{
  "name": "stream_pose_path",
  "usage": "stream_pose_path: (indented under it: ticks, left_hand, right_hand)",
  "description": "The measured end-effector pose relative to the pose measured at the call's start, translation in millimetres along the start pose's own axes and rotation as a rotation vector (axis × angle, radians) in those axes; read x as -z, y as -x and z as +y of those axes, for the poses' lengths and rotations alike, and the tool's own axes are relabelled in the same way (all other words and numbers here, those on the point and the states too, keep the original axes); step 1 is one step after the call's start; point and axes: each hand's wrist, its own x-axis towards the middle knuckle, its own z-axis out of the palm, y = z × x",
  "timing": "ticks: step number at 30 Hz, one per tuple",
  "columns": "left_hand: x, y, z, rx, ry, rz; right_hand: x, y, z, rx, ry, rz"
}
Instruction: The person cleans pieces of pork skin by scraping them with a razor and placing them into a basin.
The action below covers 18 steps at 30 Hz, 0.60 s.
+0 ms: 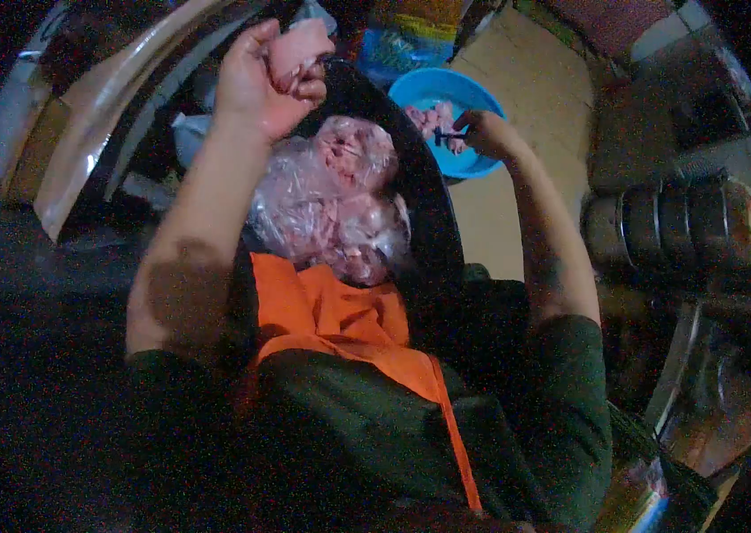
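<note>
My left hand (267, 89) is raised at the upper left, with its fingers curled around a pale pink piece of raw meat (300, 51). Below it lie clear plastic bags (291, 182) packed with pink raw meat (353, 151). My right hand (487, 135) is over a blue basin (487, 96), closed on a small dark tool (448, 137). Its kind is too dim to make out. Pieces of meat (424, 117) lie in the basin, right by the tool.
An orange apron (331, 302) covers my front, close to the bags. Round metal containers (673, 222) stand in a row at the right. Beyond the basin is a blue and yellow bag (407, 49). Tiled floor (535, 80) shows past the basin. The scene is dim.
</note>
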Motion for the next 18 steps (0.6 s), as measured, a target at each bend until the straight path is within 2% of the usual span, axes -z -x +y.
stream_pose_path:
  ticks: [1, 2, 4, 5, 7, 8, 9, 10, 11, 12, 14, 15, 16, 17, 18]
  left_hand:
    - [-3.0, -0.9, 0.1, 0.01, 0.037, -0.008]
    - [-5.5, -3.5, 1.0, 0.01, 0.044, 0.003]
    - [-11.4, -8.7, 1.0, -0.062, -0.039, 0.004]
    - [-13.6, -9.7, 1.5, -0.063, -0.046, -0.064]
    - [-20.8, -12.3, 3.1, -0.053, -0.1, 0.011]
    - [-24.2, -13.9, 3.2, -0.046, -0.157, 0.075]
    - [-23.9, -16.4, 4.2, -0.048, -0.155, 0.076]
    - [-23.2, -19.1, 7.2, -0.018, -0.135, 0.003]
    - [-21.8, -21.9, 9.7, 0.014, -0.118, -0.073]
    - [-28.7, -21.3, 6.6, 0.013, -0.12, -0.076]
    - [-41.5, -14.0, -3.9, -0.099, -0.114, 0.244]
    - [-36.3, -17.2, -2.8, -0.1, -0.109, 0.254]
    - [-29.7, -23.3, -0.2, -0.069, -0.103, 0.156]
    - [-25.4, -26.9, 0.8, -0.041, -0.102, 0.051]
    - [-24.9, -27.1, -0.7, -0.046, -0.108, 0.047]
  right_hand:
    - [-1.8, 2.4, -1.3, -0.004, 0.071, -0.129]
    - [-0.5, 2.9, -4.4, -0.003, 0.071, -0.141]
    - [11.8, 10.2, -26.1, -0.181, -0.205, -0.277]
    - [10.9, 9.3, -24.2, -0.181, -0.204, -0.286]
    - [5.9, 5.2, -16.0, 0.059, -0.582, -0.229]
    - [3.4, 4.4, -10.1, 0.058, -0.584, -0.233]
    - [-0.5, 3.1, -0.7, 0.054, -0.811, -0.264]
    - [-5.7, -0.5, 11.9, 0.051, -1.036, -0.291]
    - [-15.3, -6.5, 26.8, 0.057, -1.033, -0.287]
    - [-30.2, -15.8, 47.5, 0.179, -0.221, -0.382]
    - [-36.6, -17.8, 49.7, 0.278, 0.599, -0.449]
    - [-29.3, -9.8, 43.1, 0.094, -0.239, -0.464]
    - [-23.6, -4.1, 36.6, -0.113, -1.069, -0.415]
    - [-24.3, -7.4, 39.3, -0.032, -0.881, -0.373]
    - [-22.4, -9.0, 37.1, 0.039, -0.689, -0.322]
